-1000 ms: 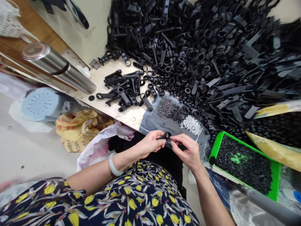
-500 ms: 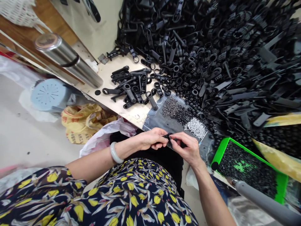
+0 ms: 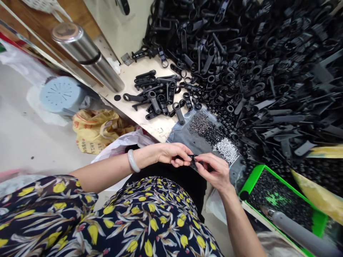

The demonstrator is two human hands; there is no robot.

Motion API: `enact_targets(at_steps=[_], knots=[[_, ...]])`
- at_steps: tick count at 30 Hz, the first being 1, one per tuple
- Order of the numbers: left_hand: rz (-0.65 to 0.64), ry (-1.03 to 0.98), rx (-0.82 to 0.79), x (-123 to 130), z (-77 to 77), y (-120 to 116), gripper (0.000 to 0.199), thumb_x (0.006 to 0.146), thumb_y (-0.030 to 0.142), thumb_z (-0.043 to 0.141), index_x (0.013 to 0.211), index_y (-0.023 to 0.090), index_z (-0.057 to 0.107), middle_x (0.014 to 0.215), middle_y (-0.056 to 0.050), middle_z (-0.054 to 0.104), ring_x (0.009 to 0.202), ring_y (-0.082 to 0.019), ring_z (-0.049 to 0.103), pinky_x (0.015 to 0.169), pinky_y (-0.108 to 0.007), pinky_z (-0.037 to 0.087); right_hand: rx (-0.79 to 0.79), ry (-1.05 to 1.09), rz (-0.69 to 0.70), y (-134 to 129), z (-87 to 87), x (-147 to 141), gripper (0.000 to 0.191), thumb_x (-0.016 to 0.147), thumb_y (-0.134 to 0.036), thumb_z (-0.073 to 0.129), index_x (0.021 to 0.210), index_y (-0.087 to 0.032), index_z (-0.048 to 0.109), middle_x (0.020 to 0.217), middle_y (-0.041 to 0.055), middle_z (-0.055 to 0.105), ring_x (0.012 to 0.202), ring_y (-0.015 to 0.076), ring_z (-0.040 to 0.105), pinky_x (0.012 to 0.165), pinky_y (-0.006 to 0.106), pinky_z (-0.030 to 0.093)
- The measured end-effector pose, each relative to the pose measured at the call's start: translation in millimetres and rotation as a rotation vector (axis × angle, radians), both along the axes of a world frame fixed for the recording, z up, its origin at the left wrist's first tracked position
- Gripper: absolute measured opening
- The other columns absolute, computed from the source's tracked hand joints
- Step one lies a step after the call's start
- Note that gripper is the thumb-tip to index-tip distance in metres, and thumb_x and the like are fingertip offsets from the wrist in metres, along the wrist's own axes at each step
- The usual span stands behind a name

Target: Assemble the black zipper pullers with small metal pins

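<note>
My left hand point(image 3: 175, 154) is closed on a small black plastic part point(image 3: 192, 157), most of it hidden by the fingers. From the other side my right hand point(image 3: 215, 169) pinches at the same part with thumb and forefinger; whether a smaller piece sits between those fingertips is too small to tell. Both hands are close together above my lap, at the table's front edge. Just beyond them on a dark mat point(image 3: 184, 137) lie small heaps of brownish screws point(image 3: 199, 124), black bits point(image 3: 213, 132) and silver pins point(image 3: 226, 150).
A large heap of black plastic parts point(image 3: 241, 71) covers the back and right. Several black handle-like pieces point(image 3: 160, 94) lie left of it. A steel flask point(image 3: 88, 57) stands at left. Right are a green tray point(image 3: 252, 182) of black bits and a grey-handled tool point(image 3: 297, 226).
The view has shifted a little, so the table's contents appear slightly further right. Both hands stay together at the black part, with only slight finger movement.
</note>
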State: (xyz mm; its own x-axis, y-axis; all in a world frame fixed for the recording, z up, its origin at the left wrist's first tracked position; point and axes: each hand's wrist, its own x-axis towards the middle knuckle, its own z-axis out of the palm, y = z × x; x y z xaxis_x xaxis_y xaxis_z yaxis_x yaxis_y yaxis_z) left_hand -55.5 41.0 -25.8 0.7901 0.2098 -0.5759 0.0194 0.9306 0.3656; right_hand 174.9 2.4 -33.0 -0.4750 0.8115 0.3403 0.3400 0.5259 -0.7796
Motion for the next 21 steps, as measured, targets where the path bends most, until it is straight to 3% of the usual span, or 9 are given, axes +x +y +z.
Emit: enact_targets(at_steps=[15, 21], knots=[[-0.096, -0.009, -0.026, -0.4, -7.4, 5.4, 0.016, 0.074, 0.015, 0.076, 0.088, 0.015, 0.069, 0.065, -0.001, 0.061, 0.044, -0.004, 0.030, 0.039, -0.017, 0.020, -0.039, 0.018, 0.073, -2.8, -1.6, 5.6, 0.021, 0.089, -0.011, 0.072, 0.106, -0.022, 0.075, 0.092, 0.0033, 0.077, 0.056, 0.0091, 0.060, 0.058, 0.025, 0.051], [-0.101, 0.020, 0.025, 0.8, -2.9, 1.9, 0.013, 0.075, 0.019, 0.075, 0.085, 0.015, 0.067, 0.062, 0.000, 0.058, 0.043, -0.005, 0.031, 0.040, -0.019, 0.019, -0.069, 0.032, 0.029, -2.9, -4.5, 4.3, 0.018, 0.089, -0.012, 0.072, 0.103, -0.022, 0.076, 0.082, 0.0013, 0.075, 0.057, 0.0104, 0.061, 0.056, 0.025, 0.050]])
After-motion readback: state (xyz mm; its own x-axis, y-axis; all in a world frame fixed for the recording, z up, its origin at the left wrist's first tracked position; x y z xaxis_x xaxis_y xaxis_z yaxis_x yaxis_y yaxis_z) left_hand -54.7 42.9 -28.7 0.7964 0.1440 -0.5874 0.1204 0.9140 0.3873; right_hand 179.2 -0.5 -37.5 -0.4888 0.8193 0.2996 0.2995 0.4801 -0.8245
